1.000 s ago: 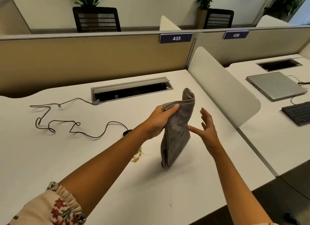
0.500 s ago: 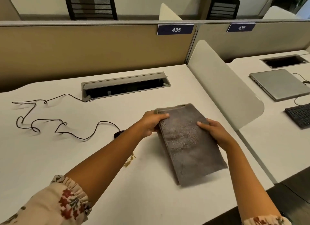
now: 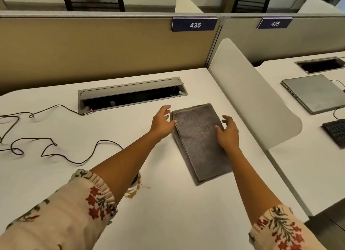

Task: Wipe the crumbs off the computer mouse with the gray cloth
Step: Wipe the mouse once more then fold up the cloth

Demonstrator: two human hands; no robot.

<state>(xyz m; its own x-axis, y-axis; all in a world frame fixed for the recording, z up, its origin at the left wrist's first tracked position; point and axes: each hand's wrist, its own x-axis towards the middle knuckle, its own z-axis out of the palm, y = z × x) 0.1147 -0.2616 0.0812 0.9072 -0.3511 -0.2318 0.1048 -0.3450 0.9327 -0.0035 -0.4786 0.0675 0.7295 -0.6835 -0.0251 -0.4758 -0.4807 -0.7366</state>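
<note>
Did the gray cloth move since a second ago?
Yes. The gray cloth hung upright from the left hand before; now it lies flat on the desk, beside the white divider, and both hands have let go of it.

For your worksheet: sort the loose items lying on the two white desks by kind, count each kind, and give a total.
Gray cloth: 1
Black cable: 1
Closed laptop: 1
Keyboard: 1
Crumb patch: 1
Total: 5
The mouse is almost wholly hidden behind the left forearm, so it is not counted.
</note>
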